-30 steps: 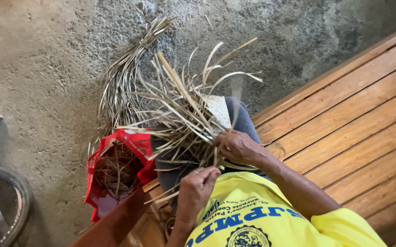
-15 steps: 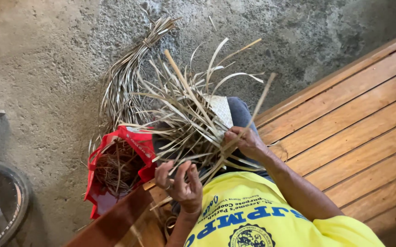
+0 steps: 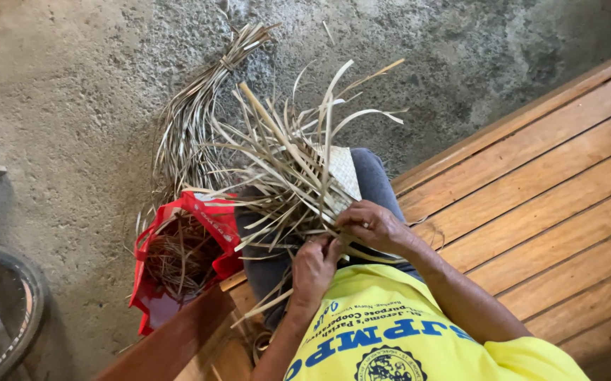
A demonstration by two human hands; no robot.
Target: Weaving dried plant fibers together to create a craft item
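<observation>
2 hands (image 3: 344, 243) grip woven piece (image 3: 337, 173); loose strips (image 3: 284, 152) fan up-left.

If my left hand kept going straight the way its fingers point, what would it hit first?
Most likely the loose woven strips on the lap: the left hand points up into them and already touches them, beside the right hand.

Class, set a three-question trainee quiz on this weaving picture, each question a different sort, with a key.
1. True or false: both hands grip the woven strip piece on the lap.
2. What holds the dark dried fibres? A blue bucket; B red bag; C wooden box.
3. Fill in: the person sits on a ____ bench.

Key: 1 true, left hand and right hand meet at its near edge. 2 B. 3 wooden.
</observation>
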